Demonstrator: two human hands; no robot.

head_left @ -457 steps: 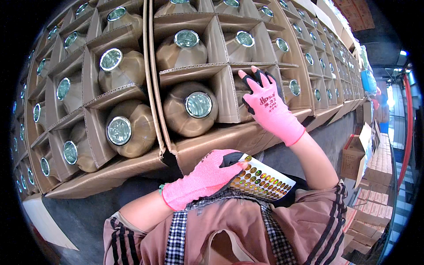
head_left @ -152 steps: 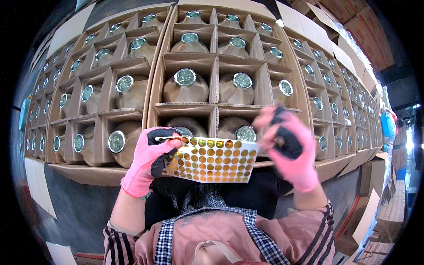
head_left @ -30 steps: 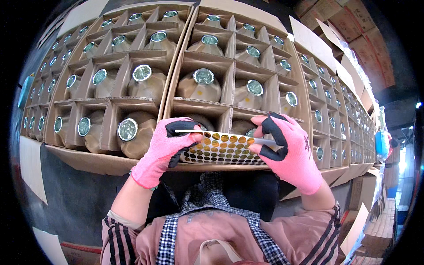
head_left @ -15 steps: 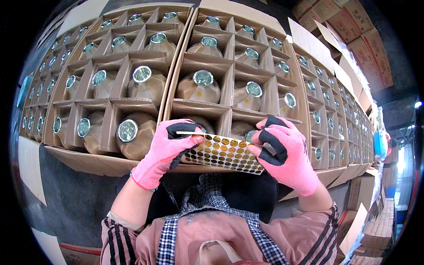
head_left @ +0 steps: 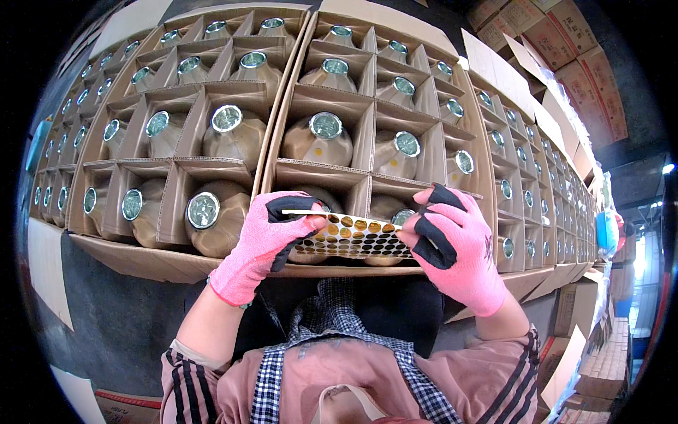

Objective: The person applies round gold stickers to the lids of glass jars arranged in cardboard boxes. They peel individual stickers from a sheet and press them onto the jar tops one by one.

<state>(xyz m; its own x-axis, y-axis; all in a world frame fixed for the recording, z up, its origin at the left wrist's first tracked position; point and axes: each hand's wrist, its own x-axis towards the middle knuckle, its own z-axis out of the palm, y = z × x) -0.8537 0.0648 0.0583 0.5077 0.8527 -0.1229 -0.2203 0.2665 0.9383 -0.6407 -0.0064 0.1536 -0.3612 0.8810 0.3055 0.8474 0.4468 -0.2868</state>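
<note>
My left hand, in a pink glove with dark finger sections and bare fingertips, pinches the left end of a white sheet of round gold stickers. At the sheet's upper right corner the thumb and fingertips of my right hand, gloved alike, close on its edge. Whether a loose sticker is between them cannot be made out. The sheet hangs above the nearest row of a carton, partly hiding two glass bottles there. In the row behind, a wide bottle and a narrower-looking bottle each carry a small gold dot.
Another divided carton of wide-necked bottles stands directly left, and further cartons run off to the right. Open flaps stick up between them. Stacked brown boxes stand at the far right. Dark floor shows at lower left.
The sheet's lower edge has tilted up and away, so its sticker side shows more narrowly. My right hand has shifted slightly, its fingers still at the sheet's right corner. My left hand keeps its hold.
</note>
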